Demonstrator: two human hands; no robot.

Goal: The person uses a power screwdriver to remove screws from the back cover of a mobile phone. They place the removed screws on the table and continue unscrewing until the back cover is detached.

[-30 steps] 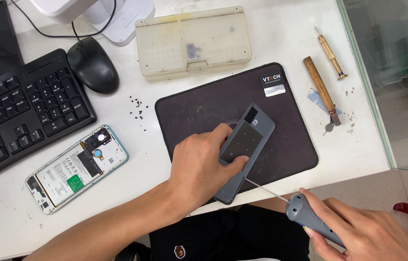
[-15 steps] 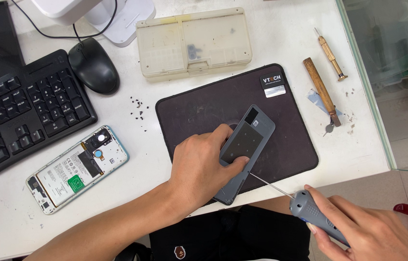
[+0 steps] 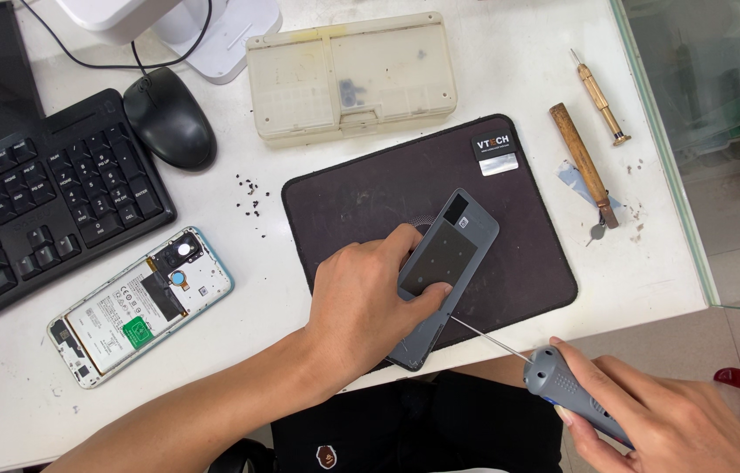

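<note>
On mat (image 3: pixel 370 193), left hand (image 3: pixel 370 298) pressing phone cover (image 3: pixel 445 271)

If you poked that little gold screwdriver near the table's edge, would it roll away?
Probably a little. The gold screwdriver looks round and slim, so a sideways poke would likely roll it across the smooth white table. It seems stiff and light for its size. Its wider end cap might make it curve rather than roll straight, and the wooden-handled tool beside it could stop it.

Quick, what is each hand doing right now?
Left hand: pressing down on the grey phone cover, fingers curled over it.
Right hand: closed around the screwdriver.
</note>
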